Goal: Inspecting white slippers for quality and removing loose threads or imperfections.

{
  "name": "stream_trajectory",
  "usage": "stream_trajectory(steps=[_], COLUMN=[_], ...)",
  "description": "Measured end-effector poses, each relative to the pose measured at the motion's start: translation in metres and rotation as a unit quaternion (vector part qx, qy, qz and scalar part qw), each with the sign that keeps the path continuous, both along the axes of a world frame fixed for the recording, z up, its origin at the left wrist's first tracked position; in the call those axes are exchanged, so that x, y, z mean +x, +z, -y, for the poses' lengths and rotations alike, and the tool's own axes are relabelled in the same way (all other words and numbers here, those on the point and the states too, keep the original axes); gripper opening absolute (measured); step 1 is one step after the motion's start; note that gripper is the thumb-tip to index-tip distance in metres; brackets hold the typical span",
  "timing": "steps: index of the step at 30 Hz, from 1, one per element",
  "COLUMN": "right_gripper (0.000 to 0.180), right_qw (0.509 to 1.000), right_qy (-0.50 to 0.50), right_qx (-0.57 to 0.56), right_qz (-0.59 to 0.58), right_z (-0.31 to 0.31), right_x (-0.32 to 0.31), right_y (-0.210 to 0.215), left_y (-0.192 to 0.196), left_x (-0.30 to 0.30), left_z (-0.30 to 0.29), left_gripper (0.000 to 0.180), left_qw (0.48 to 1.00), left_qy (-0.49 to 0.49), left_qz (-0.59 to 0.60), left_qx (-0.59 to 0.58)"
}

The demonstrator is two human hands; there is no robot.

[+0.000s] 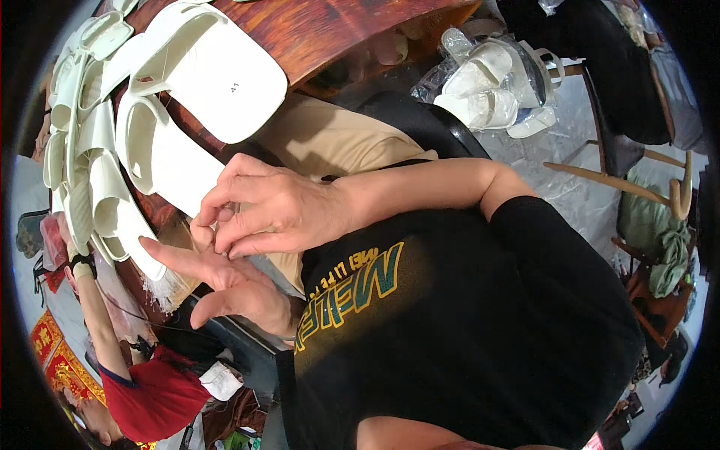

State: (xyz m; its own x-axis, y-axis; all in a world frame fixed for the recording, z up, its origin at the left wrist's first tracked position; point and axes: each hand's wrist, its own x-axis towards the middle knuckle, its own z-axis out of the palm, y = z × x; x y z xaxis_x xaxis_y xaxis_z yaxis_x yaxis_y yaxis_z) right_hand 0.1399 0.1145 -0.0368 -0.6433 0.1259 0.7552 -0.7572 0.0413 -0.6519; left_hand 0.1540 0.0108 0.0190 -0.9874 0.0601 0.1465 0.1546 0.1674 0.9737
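My right hand (pixel 281 210) is bent over my left hand, its thumb and fingertips pressed together against the left fingers. Whatever it pinches is too small or hidden to name. My left hand (pixel 244 289) has its index finger stretched out and its thumb spread apart; its other fingers are partly covered. Just beyond the hands, a white slide sandal (pixel 169 161) lies on the dark reddish wooden table (pixel 337 34). Another white slide sandal (pixel 240 109) lies beside it. A bundle of fine white threads (pixel 166 289) hangs near the left index fingertip.
Several more white sandals (pixel 105 199) are heaped along the left. A co-worker in a red shirt (pixel 154 397) reaches an arm toward that heap. Plastic-wrapped white sandals (pixel 491 82) lie at the upper right. A wooden chair (pixel 637 187) and green bag (pixel 667 259) stand far right.
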Motion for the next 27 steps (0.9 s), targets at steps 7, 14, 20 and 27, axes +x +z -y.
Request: stream_trajectory(steps=[7, 14, 20, 27], right_gripper=[0.006, 0.017, 0.021, 0.033], right_qw=[0.996, 0.916, 0.932, 0.914], right_qy=[0.018, 0.109, -0.062, -0.004], right_qx=[0.03, -0.008, 0.329, 0.403], right_qz=[0.082, 0.385, 0.138, 0.032], right_z=[-0.018, -0.039, -0.016, -0.033], right_x=[0.0, -0.049, -0.093, -0.064], right_y=[0.03, 0.071, 0.06, 0.079], left_y=[-0.004, 0.008, 0.004, 0.01], left_x=[-0.006, -0.013, -0.039, -0.075], left_z=[0.006, 0.038, 0.059, 0.066], left_gripper=[0.071, 0.028, 0.027, 0.025], left_qw=[0.991, 0.925, 0.872, 0.882], left_qy=[-0.068, -0.274, -0.204, -0.185], left_qz=[0.041, 0.243, 0.335, 0.341], left_qx=[0.108, 0.101, 0.293, 0.267])
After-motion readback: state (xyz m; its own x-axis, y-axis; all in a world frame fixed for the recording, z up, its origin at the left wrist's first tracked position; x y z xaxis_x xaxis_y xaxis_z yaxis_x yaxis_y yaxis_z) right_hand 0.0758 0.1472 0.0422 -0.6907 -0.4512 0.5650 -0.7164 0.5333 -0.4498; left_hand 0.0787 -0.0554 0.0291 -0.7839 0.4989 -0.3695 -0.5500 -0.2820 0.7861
